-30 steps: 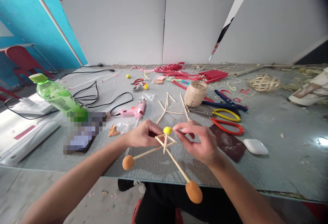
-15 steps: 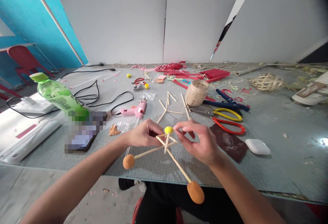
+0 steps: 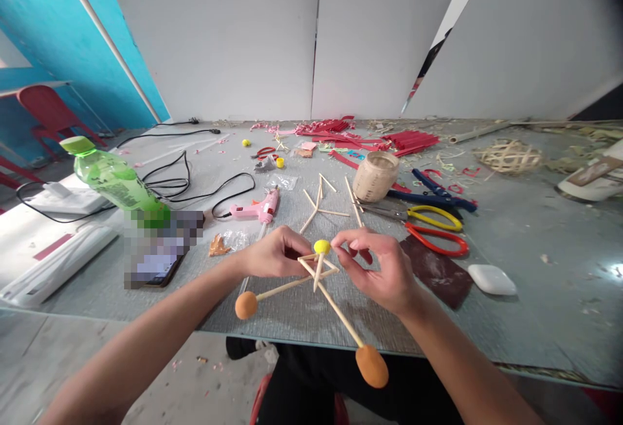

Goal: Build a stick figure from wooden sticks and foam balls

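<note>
A figure of thin wooden sticks (image 3: pixel 341 313) is held up over the table's front edge by my left hand (image 3: pixel 280 253), whose fingers are closed round its far side. Two of its sticks end in orange clay-like balls, one lower left (image 3: pixel 246 305) and one lower right (image 3: pixel 372 366). On top, a small yellow clay-like ball (image 3: pixel 322 247) caps the upright stick. My right hand (image 3: pixel 382 269) is at the yellow ball's right side, thumb and forefinger brought together in a pinch. What those fingertips hold, if anything, is too small to make out.
Behind the hands lie more joined sticks (image 3: pixel 318 207), a pink glue gun (image 3: pixel 256 207) and a jar (image 3: pixel 376 177). To the right are red-handled scissors (image 3: pixel 438 238), brown sandpaper (image 3: pixel 438 272) and a white case (image 3: pixel 492 279). A green bottle (image 3: pixel 117 182) and a phone (image 3: pixel 158 263) stand left.
The whole view has shifted very slightly. Both hands and the stick figure keep nearly the same pose, with the right fingertips still by the yellow ball.
</note>
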### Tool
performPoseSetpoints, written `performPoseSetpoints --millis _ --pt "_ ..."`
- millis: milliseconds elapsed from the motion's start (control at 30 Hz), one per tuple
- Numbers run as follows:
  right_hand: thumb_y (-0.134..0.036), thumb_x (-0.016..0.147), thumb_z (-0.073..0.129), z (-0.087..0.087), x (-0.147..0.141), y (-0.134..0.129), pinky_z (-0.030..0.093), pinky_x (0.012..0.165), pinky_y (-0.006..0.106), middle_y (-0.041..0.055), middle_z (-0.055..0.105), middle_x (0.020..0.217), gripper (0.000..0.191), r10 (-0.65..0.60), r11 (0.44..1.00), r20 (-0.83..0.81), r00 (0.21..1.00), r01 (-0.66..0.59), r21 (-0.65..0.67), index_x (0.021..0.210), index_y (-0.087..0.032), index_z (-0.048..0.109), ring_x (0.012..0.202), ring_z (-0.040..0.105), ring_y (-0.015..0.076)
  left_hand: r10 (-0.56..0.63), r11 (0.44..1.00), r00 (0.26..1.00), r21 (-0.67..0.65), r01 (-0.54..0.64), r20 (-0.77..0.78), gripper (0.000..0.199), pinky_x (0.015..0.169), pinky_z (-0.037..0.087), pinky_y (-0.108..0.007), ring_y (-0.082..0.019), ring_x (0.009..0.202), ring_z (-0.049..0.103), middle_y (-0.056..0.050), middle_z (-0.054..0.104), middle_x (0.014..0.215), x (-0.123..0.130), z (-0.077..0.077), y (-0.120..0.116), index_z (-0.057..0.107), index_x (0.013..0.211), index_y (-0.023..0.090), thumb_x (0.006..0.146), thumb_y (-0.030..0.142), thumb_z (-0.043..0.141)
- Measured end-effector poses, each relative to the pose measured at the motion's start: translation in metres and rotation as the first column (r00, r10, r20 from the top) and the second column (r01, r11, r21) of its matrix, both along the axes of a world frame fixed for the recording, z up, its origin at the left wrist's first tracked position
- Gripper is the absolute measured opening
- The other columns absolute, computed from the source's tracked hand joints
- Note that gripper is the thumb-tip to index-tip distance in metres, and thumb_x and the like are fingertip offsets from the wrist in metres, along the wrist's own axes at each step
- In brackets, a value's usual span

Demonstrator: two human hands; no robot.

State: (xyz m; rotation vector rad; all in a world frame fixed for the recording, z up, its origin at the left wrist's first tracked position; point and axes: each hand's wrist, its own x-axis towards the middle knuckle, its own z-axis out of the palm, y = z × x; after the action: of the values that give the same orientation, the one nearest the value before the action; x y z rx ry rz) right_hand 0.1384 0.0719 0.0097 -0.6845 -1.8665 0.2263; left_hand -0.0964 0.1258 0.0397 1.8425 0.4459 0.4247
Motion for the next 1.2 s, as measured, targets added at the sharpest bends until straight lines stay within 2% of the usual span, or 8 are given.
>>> performPoseSetpoints --millis 400,1200 --pt "-0.008 0.092 0.069 0.0010 -0.0015 0.0000 0.056 0.059 0.030 0.0015 0.078 0.107 0.045 -0.027 0.999 -0.002 1.000 0.027 0.023 0.126 -0.033 0.051 0.077 0.073 0.0167 -0.004 1.000 1.000 0.014 0.004 -0.001 0.037 0.050 0.026 -0.022 -0.009 0.059 0.027 0.005 0.036 0.062 -0.0006 0.0000 0.0004 0.057 0.062 0.014 0.091 0.033 0.069" --pt "-0.006 0.090 0.070 0.0061 -0.0006 -0.0026 0.055 0.059 0.031 0.0015 0.078 0.105 0.046 -0.007 0.999 0.051 0.999 0.004 0.047 0.123 -0.033 0.051 0.074 0.070 0.0164 -0.006 1.000 1.000 0.010 0.006 -0.002 0.033 0.051 0.028 -0.022 -0.008 0.059 0.029 0.005 0.038 0.062 0.0001 -0.0003 0.0010 0.062 0.064 0.013 0.090 0.032 0.072"
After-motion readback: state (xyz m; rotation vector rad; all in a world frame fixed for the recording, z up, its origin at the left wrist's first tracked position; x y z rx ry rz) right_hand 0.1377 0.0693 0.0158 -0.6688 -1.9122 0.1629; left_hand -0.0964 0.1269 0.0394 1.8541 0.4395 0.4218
